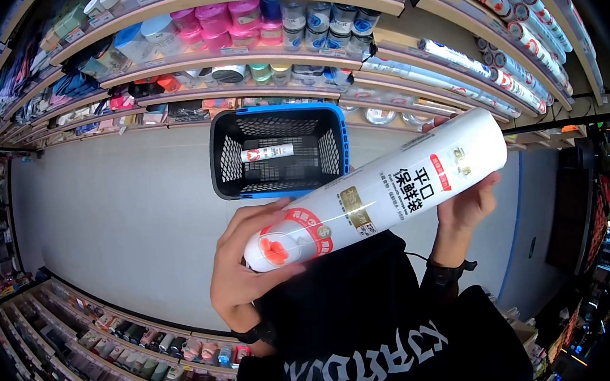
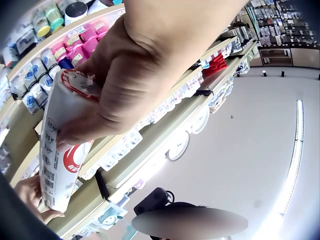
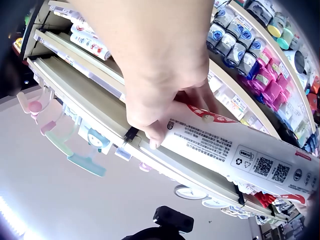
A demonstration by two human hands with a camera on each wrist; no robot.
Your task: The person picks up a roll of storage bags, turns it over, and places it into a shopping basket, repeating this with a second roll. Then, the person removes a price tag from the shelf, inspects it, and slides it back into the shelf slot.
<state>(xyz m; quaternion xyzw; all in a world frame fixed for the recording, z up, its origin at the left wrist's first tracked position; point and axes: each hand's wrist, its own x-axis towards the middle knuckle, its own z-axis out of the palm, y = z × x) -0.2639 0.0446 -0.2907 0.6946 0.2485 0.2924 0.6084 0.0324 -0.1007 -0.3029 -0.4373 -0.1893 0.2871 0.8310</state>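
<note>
in the head view we see one white roll [image 1: 384, 187] held up in front of a black shirt [image 1: 350, 288], with a hand at each end. our left hand [image 1: 236, 269] grips the end with the red round print, thumb along the near side and fingers over the far side. our right hand [image 1: 466, 205] grips the other end, thumb near us and fingertips just showing past the far edge. the roll's long axis runs aslant across our front: the left end lies closer to the body, the right end reaches further out toward the shelves [image 1: 199, 62]. beyond it, ahead and somewhat to the left, a black basket with a blue rim [image 1: 345, 140] sits on the pale floor [image 1: 130, 184], and in the picture our left hand is the nearer one to it. the roll's middle overlaps the basket's near right corner in that view, but we see it well above, apart from it. inside the basket a second roll [image 1: 267, 152] lies on its side, roughly along the basket's length. both wrist views agree with this hold, with the left one also showing our right hand at the roll's far end.
</note>
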